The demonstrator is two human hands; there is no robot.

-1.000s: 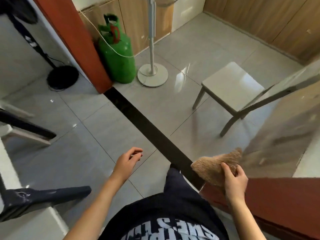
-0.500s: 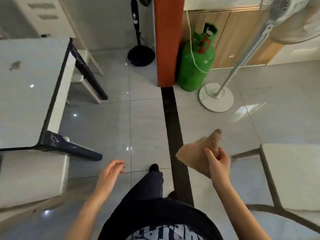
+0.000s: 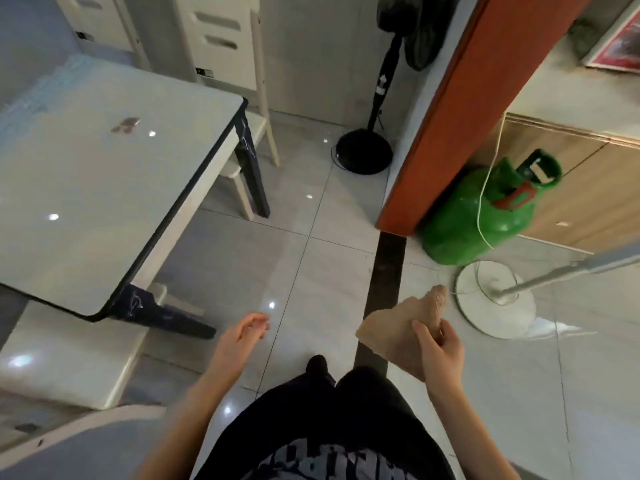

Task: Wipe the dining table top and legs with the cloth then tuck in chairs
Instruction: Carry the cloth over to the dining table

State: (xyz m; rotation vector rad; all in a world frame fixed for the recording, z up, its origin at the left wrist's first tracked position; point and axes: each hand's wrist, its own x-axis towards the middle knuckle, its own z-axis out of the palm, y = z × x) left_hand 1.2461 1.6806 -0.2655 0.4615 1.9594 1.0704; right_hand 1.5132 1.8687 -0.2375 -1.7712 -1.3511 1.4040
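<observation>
- Your right hand (image 3: 441, 355) grips the tan cloth (image 3: 398, 329), held in the air above the tiled floor (image 3: 311, 265).
- Your left hand (image 3: 239, 337) hangs relaxed, fingers loosely curled, holding nothing.
- The dining table (image 3: 86, 174) stands to your left, a brownish stain (image 3: 125, 124) on its top, a chair (image 3: 65, 358) at its near corner.
- A green gas cylinder (image 3: 478, 216) stands beyond, on the right.

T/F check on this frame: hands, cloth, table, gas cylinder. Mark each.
1. The right hand holds the cloth. True.
2. The cloth lies on the table. False: it is in the hand, over the floor.
3. The left hand holds nothing. True.
4. The table top is spotless. False: a brownish stain shows on it.
5. The gas cylinder is red. False: it is green.
</observation>
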